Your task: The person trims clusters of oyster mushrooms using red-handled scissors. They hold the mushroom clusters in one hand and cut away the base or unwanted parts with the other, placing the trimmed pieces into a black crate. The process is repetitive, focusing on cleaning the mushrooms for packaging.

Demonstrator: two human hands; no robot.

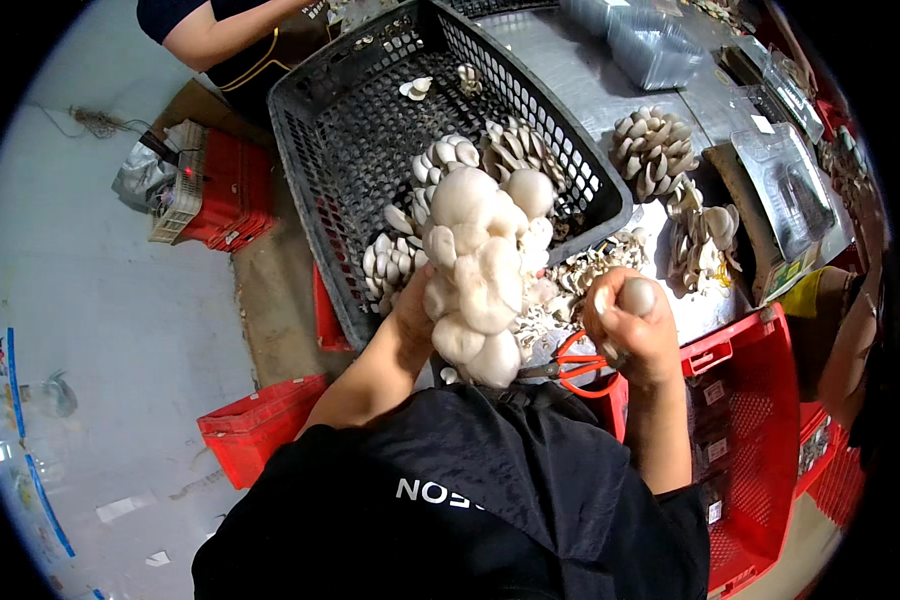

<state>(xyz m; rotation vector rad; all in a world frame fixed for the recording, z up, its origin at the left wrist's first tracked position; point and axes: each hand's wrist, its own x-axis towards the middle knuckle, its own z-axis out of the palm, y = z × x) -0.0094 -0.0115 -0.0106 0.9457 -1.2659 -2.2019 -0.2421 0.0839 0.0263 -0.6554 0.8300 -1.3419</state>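
My left hand (411, 318) is closed around the side of a large cluster of pale oyster mushrooms (482, 265), held up in front of me over the near edge of a black crate (322, 262). Most of that hand's fingers are hidden behind the caps. A single small mushroom (637, 297) shows in my closed right hand (638, 335), by the thumb. Scissors with orange-red handles (582, 364) are right beside that hand, blades toward the cluster; whether my fingers also hold them I cannot tell. Smaller oyster mushroom clusters (390, 262) lie in the crate behind the held one.
Trimmed mushroom bits (592, 268) litter the metal table. Two more clusters (656, 150) stand right of the crate, near stacked clear plastic trays (654, 50). Red crates (760, 430) flank me. Another person's arm (220, 38) is at the far left.
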